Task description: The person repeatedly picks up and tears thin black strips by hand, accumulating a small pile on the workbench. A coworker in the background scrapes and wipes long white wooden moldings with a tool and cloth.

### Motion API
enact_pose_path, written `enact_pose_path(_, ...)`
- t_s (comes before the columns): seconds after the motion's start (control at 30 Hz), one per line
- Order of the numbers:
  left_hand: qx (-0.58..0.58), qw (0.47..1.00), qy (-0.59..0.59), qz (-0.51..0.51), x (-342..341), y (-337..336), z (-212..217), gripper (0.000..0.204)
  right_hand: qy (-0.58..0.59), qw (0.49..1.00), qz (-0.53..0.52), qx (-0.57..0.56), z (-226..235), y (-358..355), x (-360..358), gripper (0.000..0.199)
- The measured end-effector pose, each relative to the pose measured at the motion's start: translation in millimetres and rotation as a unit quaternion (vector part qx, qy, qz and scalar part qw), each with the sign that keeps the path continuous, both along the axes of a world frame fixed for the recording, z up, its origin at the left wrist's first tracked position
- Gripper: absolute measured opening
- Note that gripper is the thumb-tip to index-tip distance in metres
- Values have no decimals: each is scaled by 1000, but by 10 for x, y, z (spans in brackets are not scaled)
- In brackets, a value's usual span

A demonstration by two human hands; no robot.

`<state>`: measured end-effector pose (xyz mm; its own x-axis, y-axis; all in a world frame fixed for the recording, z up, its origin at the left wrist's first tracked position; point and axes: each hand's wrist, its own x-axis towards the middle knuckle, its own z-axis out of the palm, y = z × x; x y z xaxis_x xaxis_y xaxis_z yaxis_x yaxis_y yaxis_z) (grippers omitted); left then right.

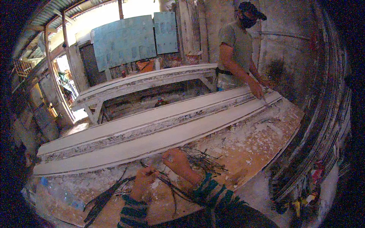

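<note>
Strips [173,186] clamped in left hand [145,178]; right hand [175,159], hold unclear; moulding [152,145] edge just ahead, littered table [262,150] rightward.

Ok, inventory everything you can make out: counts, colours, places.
Worktable: one, brown with white flakes, foreground
Long strips: two, white, across the worktable
Thin strands: many, black, along the worktable's near side
Bottle: one, clear, worktable's left
Rear bench: one, whitish, behind the worktable
Wall boards: two, pale blue, background
Container: one, orange, below the wall boards
Co-worker: one, grey-green shirt, worktable's far right end
Stacked lengths: several, dark, right side; kind unclear
Striped sleeves: two, green and dark, bottom
Left fingers: one set, bare, at the strands
Right fingers: one set, bare, beside the strands
</note>
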<state>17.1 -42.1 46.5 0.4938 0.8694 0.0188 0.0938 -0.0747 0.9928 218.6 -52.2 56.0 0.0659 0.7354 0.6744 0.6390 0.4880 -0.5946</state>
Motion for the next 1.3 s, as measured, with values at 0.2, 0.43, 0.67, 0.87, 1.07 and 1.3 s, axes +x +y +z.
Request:
enact_pose_path(0.2, -13, 996, -22, -89, 6, -115, 220, 22, -18, 999, 6, -37, -35, 23, 15, 13)
enact_pose_path(0.43, -8, 994, -50, -95, 8, -93, 116, 19, 15, 999, -3, -49, -65, 76, 1, 11)
enact_pose_path(0.67, 65, 990, -66, -111, 66, -141, 200, 20, 8, 999, -15, -37, -67, 80, 24, 12)
enact_pose_path(0.87, 114, 989, -36, -92, 94, -330, 413, 16, 41, 996, 4, -76, -104, 150, 36, 15)
enact_pose_path(1.07, 39, 992, -69, -97, 114, -362, 409, 14, 25, 998, -10, -62, -142, 155, 29, 14)
enact_pose_path(1.3, -21, 989, -103, -108, 96, -400, 428, 18, 53, 996, 37, -57, -129, 160, 49, 16)
